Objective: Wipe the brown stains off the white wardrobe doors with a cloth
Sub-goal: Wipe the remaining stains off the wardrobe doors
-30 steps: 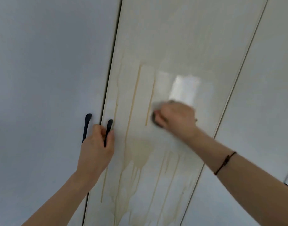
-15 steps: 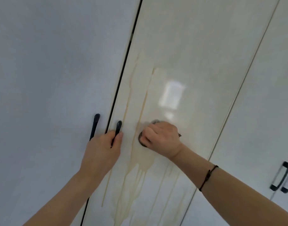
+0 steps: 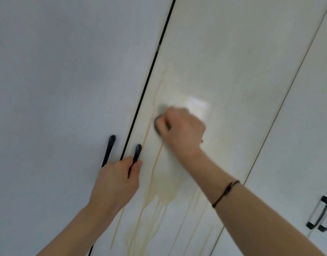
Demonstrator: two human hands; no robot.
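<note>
Stains (image 3: 159, 193) run brown down the middle door (image 3: 233, 52) of the white wardrobe. Thin streaks lie near its left edge, with a pale pooled patch at 6 o'clock from the right hand. Drips trail below the patch to the bottom of the frame.

Right hand (image 3: 183, 132) is at frame centre, motion-blurred and curled tight round a dark grey cloth (image 3: 157, 126). The cloth is pressed to the door and shows only at the hand's 9 o'clock side, on the upper streaks. A thin dark cord bracelet (image 3: 225, 193) sits on that forearm. Bright rectangular glare (image 3: 197, 104) lies on the door at 1 o'clock from the hand.

Left hand (image 3: 116, 182), at 7 o'clock from the cloth, grips the black handle (image 3: 137, 152) of the stained door, thumb on its right side. A second black handle (image 3: 109, 150) is just beside it at 9 o'clock, on the left door (image 3: 57, 71) across the dark gap. The hand covers its lower end.

Right door (image 3: 297, 135) is at 3 o'clock and carries paired dark handles (image 3: 319, 214) near the frame's 4 o'clock edge. The view is tilted, so the doors lean rightward.
</note>
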